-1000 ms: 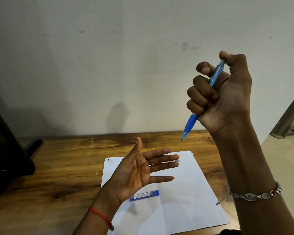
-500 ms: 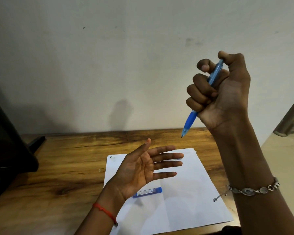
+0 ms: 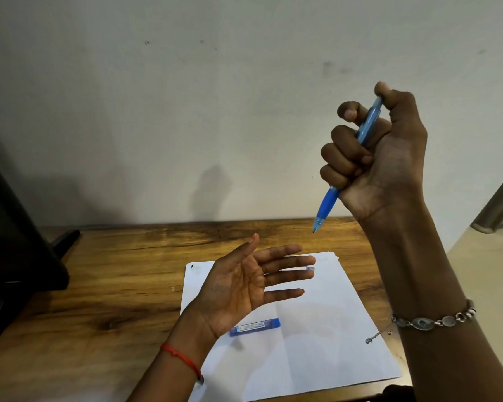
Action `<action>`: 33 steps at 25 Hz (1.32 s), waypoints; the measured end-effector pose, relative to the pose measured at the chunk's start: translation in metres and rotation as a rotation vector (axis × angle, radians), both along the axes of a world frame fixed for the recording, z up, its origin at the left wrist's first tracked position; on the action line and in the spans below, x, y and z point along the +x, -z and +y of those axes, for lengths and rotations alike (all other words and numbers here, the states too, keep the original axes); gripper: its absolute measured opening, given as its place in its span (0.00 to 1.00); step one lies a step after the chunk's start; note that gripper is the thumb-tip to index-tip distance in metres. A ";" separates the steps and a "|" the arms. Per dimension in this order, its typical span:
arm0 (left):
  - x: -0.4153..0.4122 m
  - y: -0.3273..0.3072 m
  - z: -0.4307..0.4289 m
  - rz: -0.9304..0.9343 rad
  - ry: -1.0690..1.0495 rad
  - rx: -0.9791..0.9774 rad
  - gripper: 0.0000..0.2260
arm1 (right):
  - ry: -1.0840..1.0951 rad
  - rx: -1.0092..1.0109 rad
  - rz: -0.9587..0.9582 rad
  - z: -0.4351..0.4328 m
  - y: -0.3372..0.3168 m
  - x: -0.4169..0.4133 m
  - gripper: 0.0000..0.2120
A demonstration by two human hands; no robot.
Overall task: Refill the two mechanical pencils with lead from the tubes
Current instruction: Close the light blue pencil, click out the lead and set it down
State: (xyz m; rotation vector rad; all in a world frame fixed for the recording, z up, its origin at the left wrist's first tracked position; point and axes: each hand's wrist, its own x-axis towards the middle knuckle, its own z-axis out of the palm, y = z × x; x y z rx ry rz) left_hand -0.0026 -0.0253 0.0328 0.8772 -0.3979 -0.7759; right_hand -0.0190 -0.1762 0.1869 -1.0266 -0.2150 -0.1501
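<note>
Blue mechanical pencil (image 3: 328,201) — upper right of frame, tip down, gripped in the fist of my right hand (image 3: 381,152), thumb on its cap end. Lead tube (image 3: 254,327) lay lower centre on the white paper (image 3: 317,352), beside my left hand (image 3: 244,285), which was spread flat and held nothing. Risk, as I judged it — lead shaken or clicked out could miss the palm and snap on the table (image 3: 114,271).

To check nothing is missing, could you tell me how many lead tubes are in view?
1: a blue tube lies on the paper, close by the left hand. A thin white item behind that hand may be another; it is mostly hidden.
</note>
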 end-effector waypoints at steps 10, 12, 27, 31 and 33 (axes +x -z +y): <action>0.001 0.001 -0.003 -0.009 0.011 -0.017 0.31 | 0.009 -0.018 0.015 -0.002 0.001 0.001 0.20; 0.001 0.001 -0.003 -0.013 0.011 -0.017 0.31 | 0.010 -0.022 0.016 -0.003 0.001 0.002 0.20; 0.003 0.004 -0.007 -0.019 0.022 -0.038 0.30 | 0.013 -0.044 0.034 -0.005 0.003 0.004 0.20; 0.003 0.004 -0.007 -0.026 0.030 -0.062 0.29 | 0.022 -0.028 0.028 -0.006 0.003 0.005 0.20; 0.003 0.004 -0.007 -0.032 0.042 -0.075 0.29 | 0.028 -0.019 0.028 -0.006 0.004 0.005 0.20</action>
